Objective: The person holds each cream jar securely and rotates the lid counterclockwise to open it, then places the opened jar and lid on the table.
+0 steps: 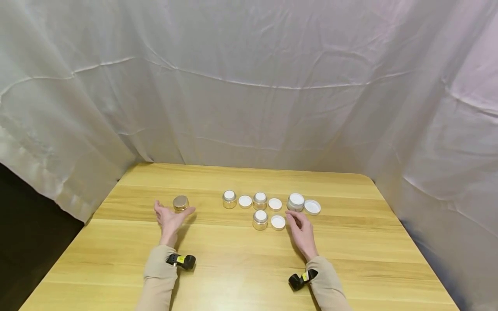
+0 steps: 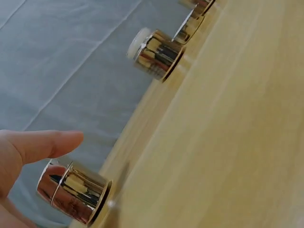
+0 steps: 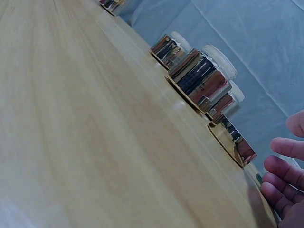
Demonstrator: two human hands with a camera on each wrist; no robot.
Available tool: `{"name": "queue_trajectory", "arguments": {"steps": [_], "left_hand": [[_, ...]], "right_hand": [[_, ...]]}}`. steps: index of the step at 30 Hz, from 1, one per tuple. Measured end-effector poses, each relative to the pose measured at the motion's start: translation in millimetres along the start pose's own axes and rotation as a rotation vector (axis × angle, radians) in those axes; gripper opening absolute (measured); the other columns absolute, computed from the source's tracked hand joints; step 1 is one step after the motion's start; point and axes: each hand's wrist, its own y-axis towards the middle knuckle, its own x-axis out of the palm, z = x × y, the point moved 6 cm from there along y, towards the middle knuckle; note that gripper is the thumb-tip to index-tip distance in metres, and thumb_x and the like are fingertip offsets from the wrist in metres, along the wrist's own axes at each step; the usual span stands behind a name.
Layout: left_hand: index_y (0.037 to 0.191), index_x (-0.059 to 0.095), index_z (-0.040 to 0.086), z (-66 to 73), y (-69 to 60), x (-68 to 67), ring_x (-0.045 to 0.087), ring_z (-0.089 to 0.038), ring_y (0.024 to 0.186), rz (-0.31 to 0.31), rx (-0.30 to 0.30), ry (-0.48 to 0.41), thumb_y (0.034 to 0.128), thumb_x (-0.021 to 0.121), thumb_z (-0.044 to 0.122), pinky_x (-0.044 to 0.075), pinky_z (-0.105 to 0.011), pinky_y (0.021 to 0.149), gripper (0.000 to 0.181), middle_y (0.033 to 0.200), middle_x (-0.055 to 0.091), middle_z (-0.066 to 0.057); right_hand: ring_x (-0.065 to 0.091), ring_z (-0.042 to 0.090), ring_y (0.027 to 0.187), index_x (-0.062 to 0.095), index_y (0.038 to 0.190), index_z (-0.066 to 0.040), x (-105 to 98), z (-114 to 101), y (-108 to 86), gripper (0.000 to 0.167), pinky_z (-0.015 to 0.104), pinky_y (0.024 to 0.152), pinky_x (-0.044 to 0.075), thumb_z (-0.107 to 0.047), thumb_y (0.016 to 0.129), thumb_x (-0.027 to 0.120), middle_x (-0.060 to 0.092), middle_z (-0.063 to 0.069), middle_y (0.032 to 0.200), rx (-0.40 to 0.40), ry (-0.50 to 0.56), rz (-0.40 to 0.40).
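Note:
My left hand (image 1: 170,221) is at the left of the table, thumb and fingers spread around the near side of a gold jar (image 1: 180,203) with its gold lid on. In the left wrist view the thumb (image 2: 52,144) hovers above that jar (image 2: 78,192), a gap between them. Nothing is in the left hand. My right hand (image 1: 303,236) hangs relaxed, fingers slightly bent and holding nothing. It is just right of an upturned lid (image 1: 278,222) with a white inside. Beside that lid stands an open gold jar (image 1: 260,220) with a white top.
Behind, in a row, stand an open gold jar (image 1: 229,200) with its upturned lid (image 1: 245,201), another jar (image 1: 260,201) with a lid (image 1: 275,204), and a wider jar (image 1: 295,202) with a lid (image 1: 312,207). A grey curtain (image 1: 249,116) hangs behind the wooden table (image 1: 225,272).

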Motion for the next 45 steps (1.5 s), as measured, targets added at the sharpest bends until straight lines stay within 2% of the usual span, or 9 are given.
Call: {"name": "queue_trajectory", "arguments": {"steps": [10, 17, 20, 25, 32, 35, 38, 41, 45], "left_hand": [[0.158, -0.01, 0.003, -1.1, 6.6, 1.7, 0.015, -0.042, 0.155, -0.154, -0.028, -0.033, 0.0876, 0.074, 0.007, 0.013, -0.054, 0.13, 0.11, 0.167, 0.014, -0.026], [0.158, 0.002, -0.002, -0.4, 7.6, 1.9, 0.018, -0.041, 0.154, -0.178, -0.008, 0.042, 0.0877, 0.072, 0.006, 0.015, -0.053, 0.13, 0.099, 0.163, 0.024, -0.027], [0.157, 0.01, -0.002, 0.0, 7.0, 0.8, 0.02, -0.041, 0.153, -0.145, 0.008, 0.12, 0.0873, 0.072, 0.009, 0.013, -0.055, 0.128, 0.094, 0.161, 0.031, -0.026], [0.15, 0.033, -0.001, 1.8, 6.3, -2.2, 0.03, -0.041, 0.147, -0.032, 0.063, 0.213, 0.0847, 0.073, 0.009, 0.015, -0.06, 0.122, 0.077, 0.152, 0.046, -0.025], [0.145, 0.041, -0.001, 1.2, 7.2, -1.4, 0.037, -0.042, 0.143, 0.004, 0.078, 0.243, 0.0852, 0.074, 0.01, 0.017, -0.062, 0.12, 0.069, 0.149, 0.049, -0.027], [0.147, 0.038, -0.001, -1.2, 7.3, -0.9, 0.042, -0.041, 0.14, -0.006, 0.051, 0.182, 0.0869, 0.074, 0.01, 0.021, -0.058, 0.122, 0.071, 0.148, 0.05, -0.027], [0.146, 0.041, -0.003, -2.6, 7.0, -0.5, 0.05, -0.037, 0.13, 0.009, 0.028, 0.069, 0.0854, 0.077, 0.008, 0.036, -0.046, 0.116, 0.072, 0.144, 0.053, -0.029], [0.139, 0.052, -0.003, -3.8, 6.9, -2.3, 0.057, -0.027, 0.113, 0.076, 0.02, -0.008, 0.0795, 0.083, 0.008, 0.049, -0.026, 0.095, 0.068, 0.129, 0.062, -0.025], [0.128, 0.062, 0.0, -6.6, 6.4, -5.2, 0.057, -0.009, 0.092, 0.166, 0.009, -0.076, 0.0723, 0.088, 0.011, 0.048, -0.01, 0.072, 0.062, 0.104, 0.065, -0.003]], "right_hand": [[0.056, -0.008, 0.092, 0.07, 0.118, 0.0, 0, 5, 2.4, 0.024, 0.008, 0.083, 0.048, -0.015, 0.101, 0.06, 0.068, 0.019, 0.113, -0.006, 0.023, 0.017], [0.055, -0.007, 0.086, 0.069, 0.115, 0.007, -2, -15, -2.8, 0.022, 0.008, 0.077, 0.047, -0.007, 0.1, 0.059, 0.068, 0.024, 0.109, -0.027, 0.002, 0.023], [0.057, -0.004, 0.085, 0.068, 0.114, 0.011, -5, -32, -7.3, 0.022, 0.008, 0.076, 0.047, -0.003, 0.099, 0.059, 0.067, 0.026, 0.108, -0.025, 0.016, 0.014], [0.057, -0.001, 0.088, 0.066, 0.116, 0.012, -7, -45, -11.2, 0.024, 0.007, 0.078, 0.046, -0.003, 0.1, 0.057, 0.066, 0.027, 0.11, 0.008, 0.01, -0.01], [0.056, -0.005, 0.088, 0.068, 0.116, 0.008, -2, -19, -3.3, 0.023, 0.008, 0.079, 0.047, -0.006, 0.1, 0.059, 0.067, 0.025, 0.112, 0.002, 0.018, -0.004], [0.055, -0.007, 0.088, 0.069, 0.117, 0.005, 0, -3, 0.6, 0.023, 0.009, 0.079, 0.048, -0.01, 0.101, 0.059, 0.068, 0.022, 0.114, 0.003, -0.001, 0.004], [0.055, -0.008, 0.089, 0.07, 0.117, 0.002, 1, 3, 1.4, 0.024, 0.009, 0.081, 0.048, -0.013, 0.101, 0.06, 0.068, 0.02, 0.114, 0.002, -0.005, 0.005], [0.055, -0.007, 0.09, 0.07, 0.118, 0.0, 0, 3, 1.0, 0.024, 0.009, 0.082, 0.047, -0.014, 0.102, 0.06, 0.068, 0.019, 0.115, 0.013, 0.005, 0.005], [0.055, -0.005, 0.088, 0.069, 0.118, 0.005, -1, -12, -3.3, 0.024, 0.009, 0.08, 0.047, -0.01, 0.101, 0.059, 0.068, 0.022, 0.114, 0.024, -0.003, -0.01]]}}
